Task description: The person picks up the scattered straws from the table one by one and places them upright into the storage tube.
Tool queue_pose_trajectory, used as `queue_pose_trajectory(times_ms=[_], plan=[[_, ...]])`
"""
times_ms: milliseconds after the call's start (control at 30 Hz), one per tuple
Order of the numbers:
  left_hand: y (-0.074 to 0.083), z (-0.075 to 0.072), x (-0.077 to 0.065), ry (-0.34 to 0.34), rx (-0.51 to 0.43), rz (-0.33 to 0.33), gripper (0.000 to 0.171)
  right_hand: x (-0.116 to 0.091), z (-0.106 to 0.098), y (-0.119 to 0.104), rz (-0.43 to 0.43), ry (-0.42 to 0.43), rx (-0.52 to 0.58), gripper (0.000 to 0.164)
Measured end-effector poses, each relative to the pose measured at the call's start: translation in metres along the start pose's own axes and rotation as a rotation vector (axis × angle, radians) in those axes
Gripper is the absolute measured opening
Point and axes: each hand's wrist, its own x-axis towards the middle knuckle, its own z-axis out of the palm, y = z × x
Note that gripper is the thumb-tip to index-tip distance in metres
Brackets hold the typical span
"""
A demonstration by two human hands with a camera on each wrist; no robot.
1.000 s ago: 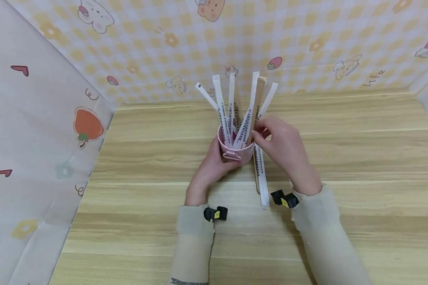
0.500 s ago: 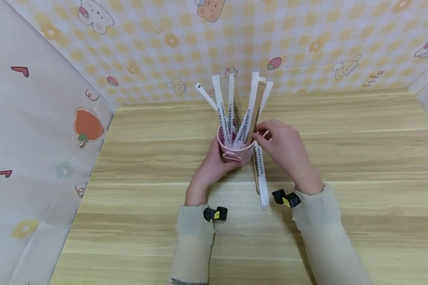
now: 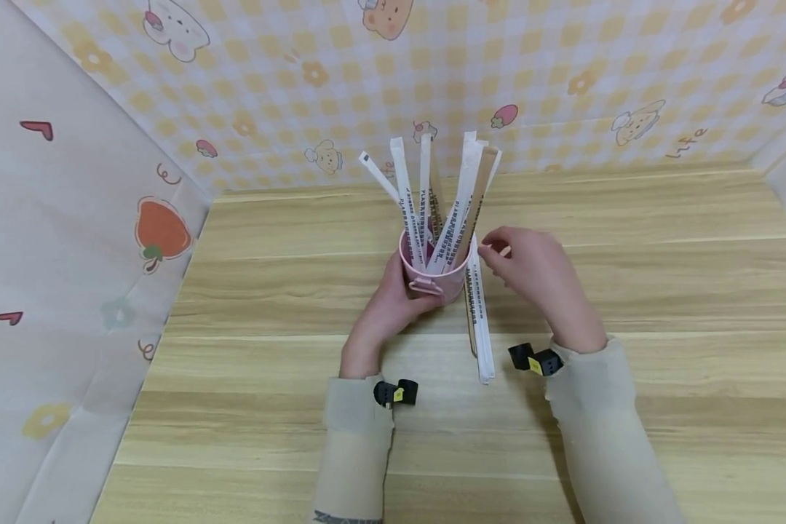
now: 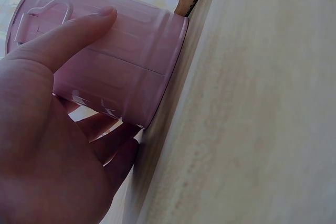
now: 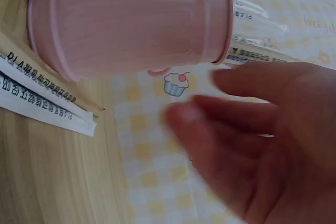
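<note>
A small pink bucket (image 3: 447, 290) stands upright on the table, holding several straws in printed paper wrappers. Most of those wrappers are white, like the leaning straw (image 3: 402, 196); a brown-wrapped straw (image 3: 477, 200) tilts right. My left hand (image 3: 393, 298) grips the bucket from the left; in the left wrist view its thumb lies across the bucket wall (image 4: 126, 51). Right of the rim is my right hand (image 3: 530, 266), fingers loosely bent. Nothing shows between its fingertips in the right wrist view, where a gap separates them from the bucket (image 5: 131, 24).
Beside the bucket's right side, wrapped straws (image 3: 482, 327), white and brown, lie together on the wooden table (image 3: 268, 291). Behind the table rises a yellow checked wall covering (image 3: 268, 87). A pale wall (image 3: 72, 240) with printed strawberries and hearts borders the left.
My right hand has let go of the brown-wrapped straw and drawn back to the right. That straw's top now leans further right. My left hand and the bucket have stayed put.
</note>
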Motion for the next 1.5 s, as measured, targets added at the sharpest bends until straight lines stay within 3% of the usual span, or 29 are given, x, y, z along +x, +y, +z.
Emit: queue_pose_trajectory(times_ms=[167,333,500,767,1200,1500], plan=[[0.000,0.000,0.001,-0.003,0.009,0.000,0.102,0.004,0.008,0.006,0.104,-0.212,-0.069,0.036],[-0.001,0.000,0.002,-0.009,-0.002,0.018,0.102,0.007,0.019,0.016,0.191,-0.294,-0.077,0.041],[-0.002,0.002,0.004,-0.009,-0.011,0.024,0.100,0.009,0.028,0.021,0.226,-0.360,-0.028,0.043],[-0.003,0.003,0.005,-0.015,-0.046,0.044,0.099,0.008,0.037,0.022,0.249,-0.370,-0.010,0.031],[-0.004,0.002,0.002,0.016,0.005,-0.004,0.098,0.009,0.041,0.023,0.241,-0.363,-0.056,0.024],[-0.005,0.002,0.001,0.019,0.023,-0.014,0.099,0.009,0.036,0.026,0.282,-0.390,0.056,0.025]])
